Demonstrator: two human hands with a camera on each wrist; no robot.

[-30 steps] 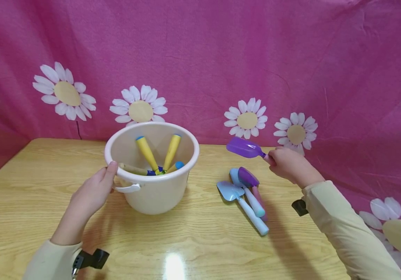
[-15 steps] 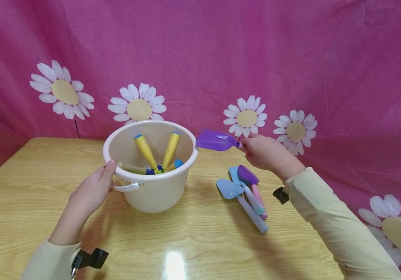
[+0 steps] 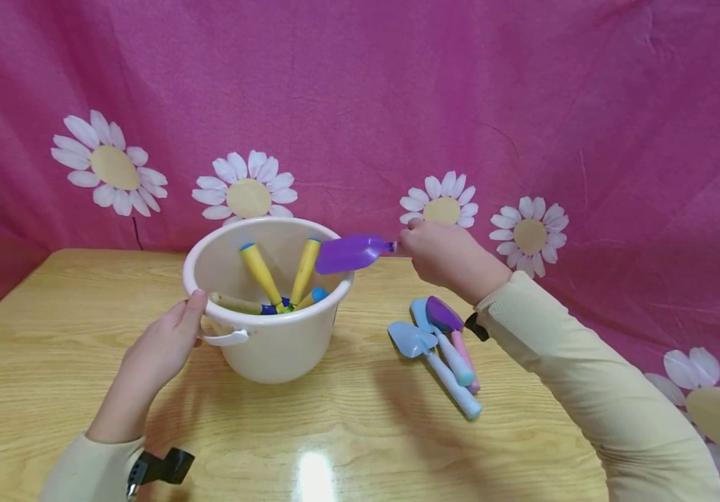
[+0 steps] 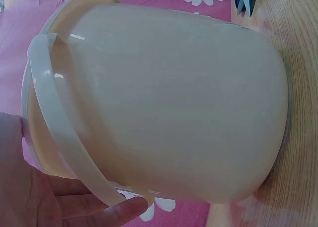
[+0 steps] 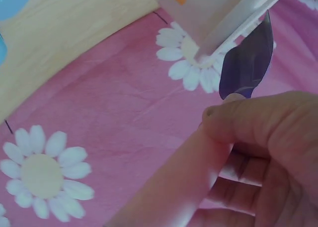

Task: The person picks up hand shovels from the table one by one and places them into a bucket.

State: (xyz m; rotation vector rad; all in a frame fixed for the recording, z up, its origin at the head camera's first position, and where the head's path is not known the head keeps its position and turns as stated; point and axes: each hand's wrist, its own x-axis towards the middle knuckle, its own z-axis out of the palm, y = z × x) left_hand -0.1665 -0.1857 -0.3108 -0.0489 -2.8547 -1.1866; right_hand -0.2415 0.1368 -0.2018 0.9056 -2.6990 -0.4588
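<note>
A cream bucket [image 3: 278,348] is gripped at its rim by the left hand [image 3: 162,345]. Below the right hand [image 3: 454,256], three small shovels [image 3: 413,339] are laid together. A pink-handled purple scoop [image 3: 350,253] is grasped by that hand, its blade overlapping the bucket's rim.

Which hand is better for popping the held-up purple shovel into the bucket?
Probably the right hand: it grips the purple shovel, which is up close to the bucket. The left hand holds the bucket's opposite side, so it seems better for steadying.
</note>
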